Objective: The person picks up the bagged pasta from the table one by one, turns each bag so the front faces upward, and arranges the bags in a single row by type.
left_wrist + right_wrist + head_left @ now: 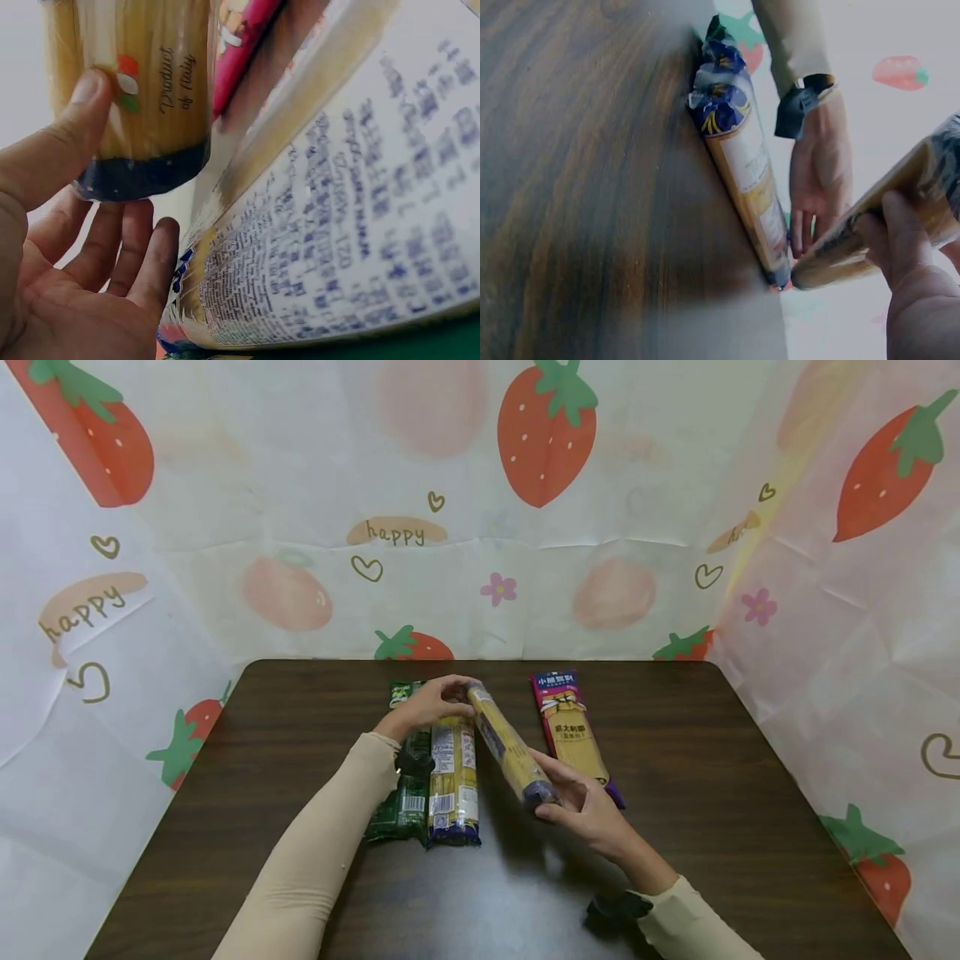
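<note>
Above the table, a clear pack of spaghetti (504,745) with dark blue ends is held tilted between both hands. My left hand (435,702) is at its far end; the left wrist view shows the thumb on the "Product of Italy" side and the fingers behind and below. My right hand (583,808) grips the near end, thumb on one side and fingers on the other. Just left of the held pack, a second spaghetti pack (454,777) lies with its printed label up. Beside that lies a green pack (401,814), partly hidden by my left hand and wrist.
A pink and purple pasta pack (570,727) lies to the right, its lower end partly behind my right hand. The dark wooden table (675,735) ends at a strawberry-printed sheet (465,593) at the back and sides. Each wrist wears a black band.
</note>
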Motion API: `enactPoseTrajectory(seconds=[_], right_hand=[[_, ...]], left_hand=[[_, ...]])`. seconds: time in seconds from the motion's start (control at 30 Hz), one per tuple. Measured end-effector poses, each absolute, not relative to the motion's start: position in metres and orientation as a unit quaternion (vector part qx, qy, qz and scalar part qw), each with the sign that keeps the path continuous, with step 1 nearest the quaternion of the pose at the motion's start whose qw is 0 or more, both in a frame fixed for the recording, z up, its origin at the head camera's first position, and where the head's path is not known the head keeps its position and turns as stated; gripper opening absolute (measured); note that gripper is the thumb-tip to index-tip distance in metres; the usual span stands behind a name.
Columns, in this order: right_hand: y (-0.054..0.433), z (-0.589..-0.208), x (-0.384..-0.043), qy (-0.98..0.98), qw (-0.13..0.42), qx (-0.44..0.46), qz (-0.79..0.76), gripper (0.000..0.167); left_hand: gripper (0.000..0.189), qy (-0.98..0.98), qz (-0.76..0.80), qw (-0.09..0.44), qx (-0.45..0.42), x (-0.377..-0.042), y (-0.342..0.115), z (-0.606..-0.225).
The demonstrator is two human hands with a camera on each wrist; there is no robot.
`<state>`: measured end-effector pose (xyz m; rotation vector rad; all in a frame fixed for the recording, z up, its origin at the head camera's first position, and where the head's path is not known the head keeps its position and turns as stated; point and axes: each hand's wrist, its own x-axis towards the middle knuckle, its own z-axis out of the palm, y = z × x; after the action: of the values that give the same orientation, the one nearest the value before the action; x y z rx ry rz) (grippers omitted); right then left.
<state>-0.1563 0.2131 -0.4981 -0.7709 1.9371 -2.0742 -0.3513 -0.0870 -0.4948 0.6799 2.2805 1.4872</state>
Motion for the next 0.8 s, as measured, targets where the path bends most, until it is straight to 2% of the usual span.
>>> enactPoseTrajectory(seconds=[0.3, 0.5, 0.8], right_hand=[[0.2098, -0.4973, -0.1554, 0.629, 0.066, -0.278, -0.723, 0.067], [0.2064, -0.4971, -0.1580, 0.567, 0.082, -0.299, -0.763, 0.064], [0.2033, -0.4969, -0.1598, 0.601, 0.088, -0.278, -0.744, 0.066]], left_hand=[[0.057, 0.743, 0.603, 0.195, 0.215, -0.3485, -0.0889, -0.4908], [0.055, 0.673, 0.676, 0.228, 0.197, -0.3488, -0.0904, -0.4890], [0.056, 0.652, 0.701, 0.225, 0.179, -0.3485, -0.0941, -0.4916]])
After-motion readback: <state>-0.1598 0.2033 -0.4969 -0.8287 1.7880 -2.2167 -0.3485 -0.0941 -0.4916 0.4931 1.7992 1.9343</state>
